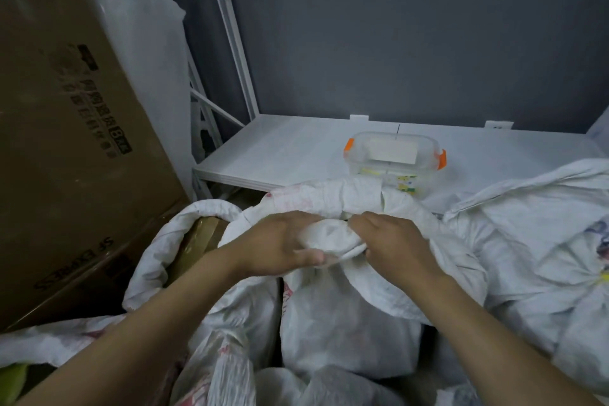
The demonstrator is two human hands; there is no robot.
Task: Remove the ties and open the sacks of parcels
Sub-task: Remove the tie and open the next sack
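A white woven sack [346, 316] stands in front of me with its rim rolled outward. My left hand [280, 245] and my right hand [393, 242] both grip a bunched fold of the sack's rim [329, 236] between them, fingers curled round the cloth. A second white sack [540, 241] lies to the right, its mouth gathered and closed. To the left, another sack [155, 250] is open with a brown parcel [197, 237] showing inside. No tie is visible on the sack I hold.
Large cardboard boxes [66, 128] lean at the left. A white metal shelf [290, 148] runs behind the sacks, and a clear plastic container with orange clips [395, 155] sits on it. More white sacks [230, 372] crowd the floor below my arms.
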